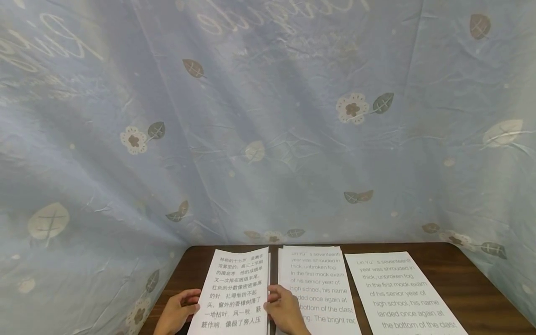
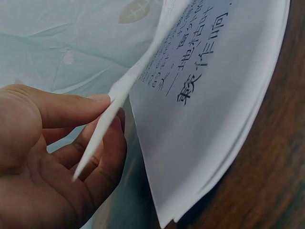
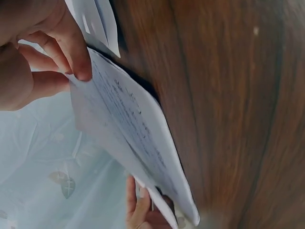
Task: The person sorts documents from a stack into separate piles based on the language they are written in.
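A white paper sheet point(image 1: 234, 291) printed with large Chinese characters is held at its two sides by both hands. My left hand point(image 1: 176, 311) pinches its left edge between thumb and fingers; in the left wrist view the raised sheet point(image 2: 125, 83) appears nearly edge-on. On the opposite edge, my right hand point(image 1: 286, 309) pinches the paper and overlaps the middle pile in the head view. Beneath the raised sheet lies a pile of Chinese-printed sheets point(image 2: 214, 129), with a gap between them visible in both wrist views.
A middle pile of English-printed sheets point(image 1: 314, 279) lies close to the right of the Chinese ones. Farther right is another English-printed stack point(image 1: 398, 293). All rest on a dark brown wooden table point(image 1: 481, 298), with a blue patterned curtain point(image 1: 293, 177) hanging behind it and at the sides.
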`<state>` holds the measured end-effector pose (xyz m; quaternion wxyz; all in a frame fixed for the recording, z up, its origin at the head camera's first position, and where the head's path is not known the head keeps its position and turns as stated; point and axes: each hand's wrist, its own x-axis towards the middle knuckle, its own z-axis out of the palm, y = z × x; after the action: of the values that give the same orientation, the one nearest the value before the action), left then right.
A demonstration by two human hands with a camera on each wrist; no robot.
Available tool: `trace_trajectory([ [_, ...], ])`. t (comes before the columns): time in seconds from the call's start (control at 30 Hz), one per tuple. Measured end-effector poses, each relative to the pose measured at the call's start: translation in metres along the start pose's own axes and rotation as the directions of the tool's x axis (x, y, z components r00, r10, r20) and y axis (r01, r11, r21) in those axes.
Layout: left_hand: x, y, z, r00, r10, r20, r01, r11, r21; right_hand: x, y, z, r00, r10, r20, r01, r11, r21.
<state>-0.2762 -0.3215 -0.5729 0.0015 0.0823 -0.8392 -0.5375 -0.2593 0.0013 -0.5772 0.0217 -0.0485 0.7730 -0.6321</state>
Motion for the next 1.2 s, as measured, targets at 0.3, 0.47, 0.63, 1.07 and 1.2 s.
trace_trajectory([
  [0.3, -0.001, -0.004, -0.004, 0.998, 0.038, -0.043, -0.037, 0.999, 0.032, -0.002, -0.001, -0.005, 0.995, -0.094, 0.019, 0.095, 0.993, -0.075],
  [0.47, -0.002, -0.001, -0.006, 0.996, 0.042, -0.075, -0.037, 0.997, 0.063, -0.002, 0.001, -0.009, 0.998, -0.059, 0.032, 0.061, 0.996, -0.059],
  [0.63, -0.004, 0.007, -0.004, 0.997, 0.038, -0.068, -0.035, 0.998, 0.048, -0.002, 0.000, -0.014, 0.999, -0.021, 0.044, 0.021, 1.000, -0.008],
  [1.07, -0.008, 0.028, 0.018, 0.998, 0.061, -0.018, -0.061, 0.998, -0.010, -0.002, 0.002, -0.029, 0.998, 0.024, 0.057, -0.027, 0.998, 0.059],
  [1.2, -0.009, 0.034, 0.029, 0.997, 0.073, 0.017, -0.073, 0.997, -0.023, -0.004, 0.002, -0.035, 0.998, 0.015, 0.062, -0.019, 0.998, 0.059],
])
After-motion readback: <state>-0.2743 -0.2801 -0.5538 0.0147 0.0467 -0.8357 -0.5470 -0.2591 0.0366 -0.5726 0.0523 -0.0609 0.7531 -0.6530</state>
